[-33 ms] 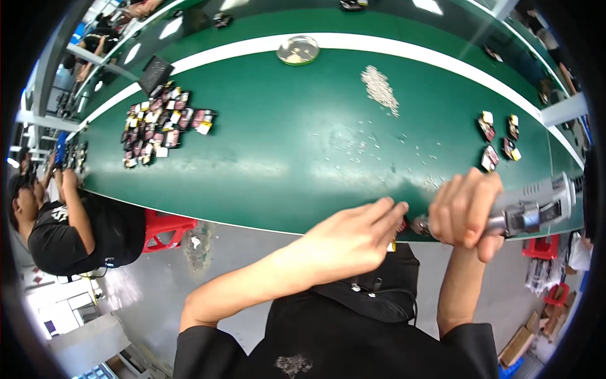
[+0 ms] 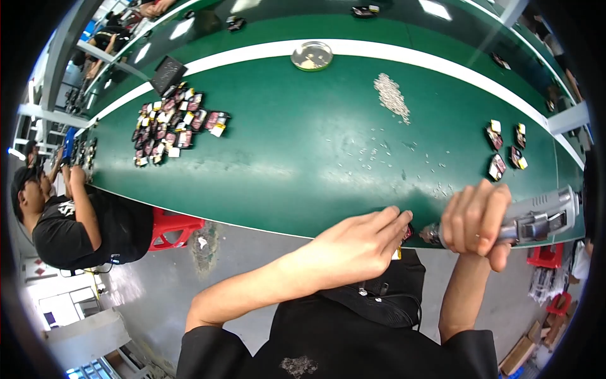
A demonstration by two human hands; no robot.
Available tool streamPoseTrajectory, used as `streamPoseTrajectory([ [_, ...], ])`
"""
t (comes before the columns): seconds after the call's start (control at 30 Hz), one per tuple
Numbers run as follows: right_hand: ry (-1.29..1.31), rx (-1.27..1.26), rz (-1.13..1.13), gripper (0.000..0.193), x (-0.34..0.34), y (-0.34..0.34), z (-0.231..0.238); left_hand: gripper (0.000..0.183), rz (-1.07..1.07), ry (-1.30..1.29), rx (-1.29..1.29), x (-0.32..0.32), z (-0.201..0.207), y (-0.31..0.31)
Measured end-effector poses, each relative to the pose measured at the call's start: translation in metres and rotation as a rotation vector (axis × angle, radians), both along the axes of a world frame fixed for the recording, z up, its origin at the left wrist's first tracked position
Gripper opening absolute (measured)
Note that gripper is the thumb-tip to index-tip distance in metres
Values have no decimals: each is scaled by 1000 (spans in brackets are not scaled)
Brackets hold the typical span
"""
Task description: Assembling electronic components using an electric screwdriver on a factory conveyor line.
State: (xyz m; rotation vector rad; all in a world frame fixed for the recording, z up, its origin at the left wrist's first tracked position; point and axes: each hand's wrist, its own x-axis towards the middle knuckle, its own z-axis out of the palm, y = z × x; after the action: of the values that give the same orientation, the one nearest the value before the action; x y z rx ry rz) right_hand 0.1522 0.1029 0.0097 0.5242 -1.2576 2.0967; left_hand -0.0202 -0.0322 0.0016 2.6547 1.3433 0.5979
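Observation:
My left hand (image 2: 361,249) is at the table's near edge, its fingers closed on a small black-and-red part (image 2: 408,232) with a yellow-and-white tag. The fingers hide most of that part. To its right, my right hand (image 2: 476,218) wraps round a grey power screwdriver (image 2: 536,218), which lies almost level. Its metal nose (image 2: 431,234) points left at the small part. I cannot tell whether the tip touches it. Loose small pins or screws (image 2: 444,191) lie just beyond my hands.
A heap of similar tagged parts (image 2: 170,123) lies at left beside a black tray (image 2: 168,76). Several more parts (image 2: 497,167) sit at right. Farther back are a pile of small pins (image 2: 391,98) and a round metal dish (image 2: 312,57). A co-worker (image 2: 82,215) sits at left.
The whole view has shifted slightly, so the table and its things appear a little lower and farther right. Both hands keep their grips, with the screwdriver still beside the small part.

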Motion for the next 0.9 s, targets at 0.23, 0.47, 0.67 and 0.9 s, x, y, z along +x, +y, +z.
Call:
streamPoseTrajectory([
  [0.23, 96, -361, -302, 25, 48, -28, -10, 43, 711, -75, 129, -100, 7, -44],
  [0.47, -19, -525, -409, 26, 50, -39, -34, 53, 1258, 242, 241, -190, 11, -26],
  [0.67, -57, -697, -454, 23, 48, -43, -45, 32, 769, -49, 83, -96, 9, 3],
  [0.9, -39, -735, -438, 21, 50, -40, -45, 27, 575, 107, 125, -70, -4, 43],
])
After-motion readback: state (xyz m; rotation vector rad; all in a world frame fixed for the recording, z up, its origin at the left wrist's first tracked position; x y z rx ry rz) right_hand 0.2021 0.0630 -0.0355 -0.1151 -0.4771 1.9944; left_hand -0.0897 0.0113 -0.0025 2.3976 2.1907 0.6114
